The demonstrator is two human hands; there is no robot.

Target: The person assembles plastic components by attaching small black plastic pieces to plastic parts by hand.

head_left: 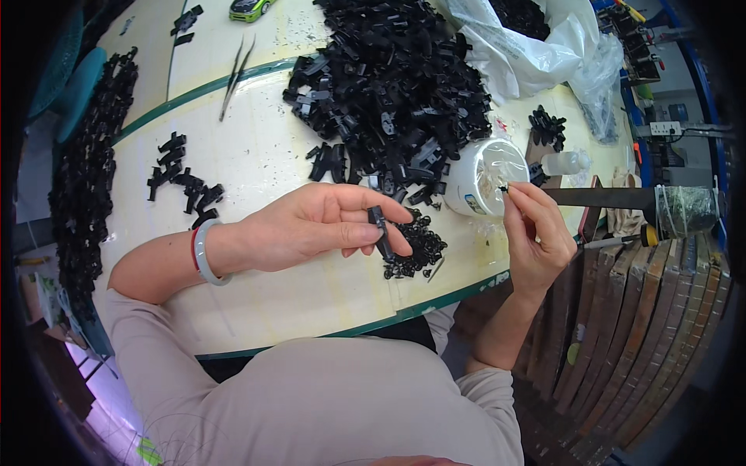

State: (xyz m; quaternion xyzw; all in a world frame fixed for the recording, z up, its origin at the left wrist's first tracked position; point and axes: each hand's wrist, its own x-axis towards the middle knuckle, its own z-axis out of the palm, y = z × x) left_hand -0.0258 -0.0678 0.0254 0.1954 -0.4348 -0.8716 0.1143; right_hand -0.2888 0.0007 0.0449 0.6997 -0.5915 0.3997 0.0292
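Observation:
A small black plastic part (379, 231) is gripped between the thumb and fingers of my left hand (334, 225), above the table. My right hand (540, 229) pinches a tiny black piece (503, 189) at its fingertips, beside the rim of a white tub (474, 182) with clear plastic in its mouth. Just beyond and under my left fingers lies a small heap of tiny black ring-like pieces (420, 247), partly hidden by the hand. A big pile of black plastic parts (396, 93) rises behind both hands.
Tweezers (235, 78) and a green toy car (250, 8) lie at the far left. Several loose black parts (186, 182) sit left of my forearm. A white plastic bag (517, 50), a small clear bottle (566, 162) and a black-handled tool (606, 197) are at the right.

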